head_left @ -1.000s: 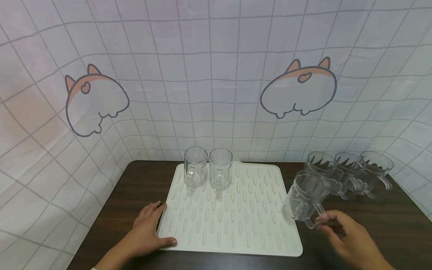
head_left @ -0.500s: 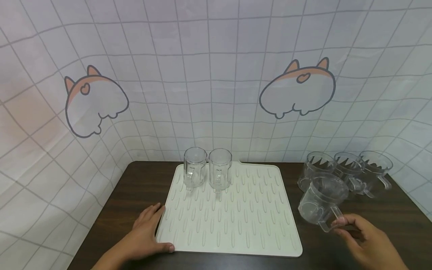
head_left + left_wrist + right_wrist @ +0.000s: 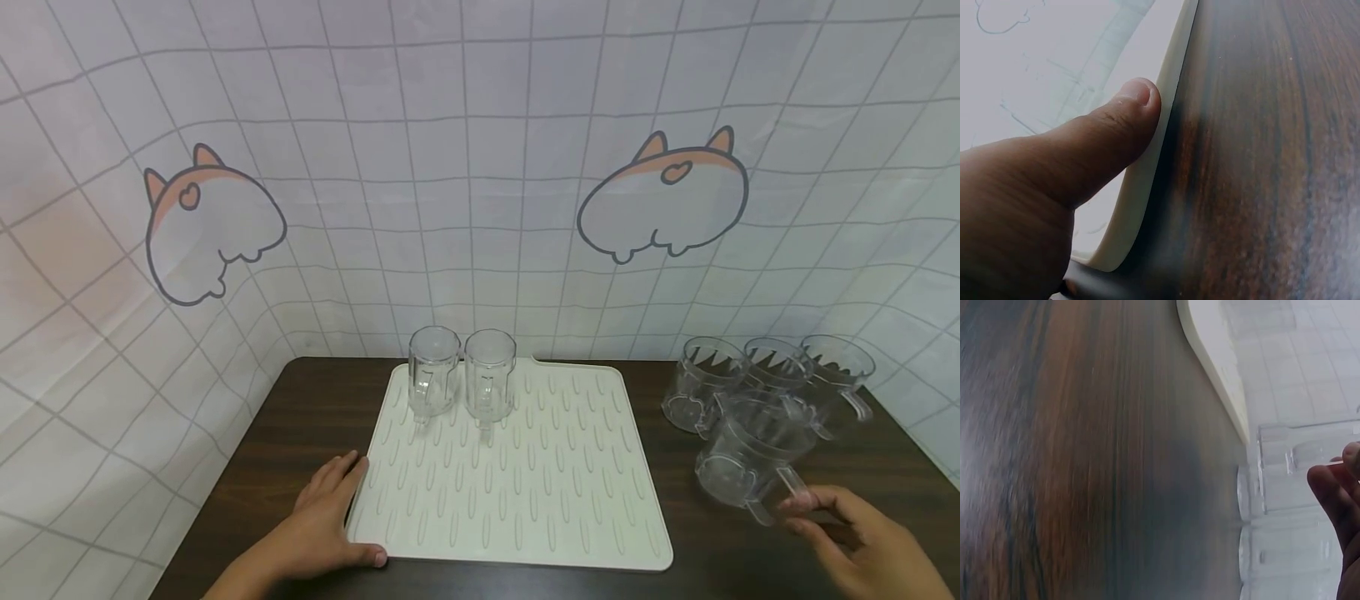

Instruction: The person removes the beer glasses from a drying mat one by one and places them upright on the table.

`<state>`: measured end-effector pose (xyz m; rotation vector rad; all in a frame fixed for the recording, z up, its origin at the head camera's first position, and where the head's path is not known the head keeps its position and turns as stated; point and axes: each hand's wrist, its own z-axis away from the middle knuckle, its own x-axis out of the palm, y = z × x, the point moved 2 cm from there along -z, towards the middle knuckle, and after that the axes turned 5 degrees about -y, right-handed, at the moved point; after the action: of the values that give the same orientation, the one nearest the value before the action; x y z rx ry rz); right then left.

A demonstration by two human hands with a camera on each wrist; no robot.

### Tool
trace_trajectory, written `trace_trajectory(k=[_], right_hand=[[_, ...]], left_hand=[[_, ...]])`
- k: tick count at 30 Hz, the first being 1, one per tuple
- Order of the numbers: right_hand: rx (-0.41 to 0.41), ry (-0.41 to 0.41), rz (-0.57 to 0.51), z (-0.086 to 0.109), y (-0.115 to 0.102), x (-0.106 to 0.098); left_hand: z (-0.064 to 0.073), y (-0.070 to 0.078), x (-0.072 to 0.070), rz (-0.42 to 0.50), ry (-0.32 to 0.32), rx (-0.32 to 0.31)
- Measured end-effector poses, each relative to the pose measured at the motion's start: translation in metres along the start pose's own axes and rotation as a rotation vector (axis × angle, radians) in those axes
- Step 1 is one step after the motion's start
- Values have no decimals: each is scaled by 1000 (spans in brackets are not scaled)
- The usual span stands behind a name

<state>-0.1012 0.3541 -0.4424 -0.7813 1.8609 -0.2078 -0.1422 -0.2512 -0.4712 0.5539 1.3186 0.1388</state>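
At the lower right of the head view, my right hand pinches the handle of a clear glass mug between thumb and fingers. The mug tilts slightly to the right, beside the white draining mat. In the right wrist view, the fingertips overlap the see-through mugs. My left hand lies at the mat's front left corner, fingers spread along its left side. Its thumb rests on the front edge in the left wrist view. Two clear mugs stand side by side at the mat's back left.
Several clear things crowd the right side: a mug stands left of a second mug and a third mug, just behind the held one. Dark wooden table surrounds the mat. A white gridded curtain hangs behind.
My right hand has moved the held mug rightward, from over the mat's right edge to over the dark table, close in front of the standing mugs. My left hand has stayed at the corner.
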Motion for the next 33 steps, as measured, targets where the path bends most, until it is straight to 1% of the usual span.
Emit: trace_trajectory(k=[2,5,8,13,16,17,20,22,24,27,29,31,33], right_hand=[[-10,11,10,2,4,-2],[-34,46,-8,5,9,-6],[-52,89,-56,7,14,-8],[-60,143,-178,12,25,-11],[-103,172,-251,14,32,-12],[-126,182,-251,14,34,-12],[-193,218,-345,15,43,-12],[-202,240,-353,16,48,-12],[-185,262,-406,18,52,-12],[-117,284,-404,20,55,-14],[-88,295,-445,22,59,-15],[-75,301,-460,23,64,-15],[-86,304,-482,24,68,-16]], left_hand=[[0,0,0,-3,1,0],[-1,0,0,-7,-1,-6],[-1,-2,1,-13,-6,-14],[-1,-3,2,-15,-7,-18],[-1,-4,2,-15,-4,-17],[-1,-4,2,-16,-3,-16],[-1,-3,2,-18,-3,-18],[-2,-3,2,-20,-6,-20],[-2,-3,2,-21,-6,-20],[-2,-2,1,-22,-2,-16],[-1,-2,1,-20,1,-14],[-1,-2,1,-18,0,-13],[-1,-1,1,-17,-1,-13]])
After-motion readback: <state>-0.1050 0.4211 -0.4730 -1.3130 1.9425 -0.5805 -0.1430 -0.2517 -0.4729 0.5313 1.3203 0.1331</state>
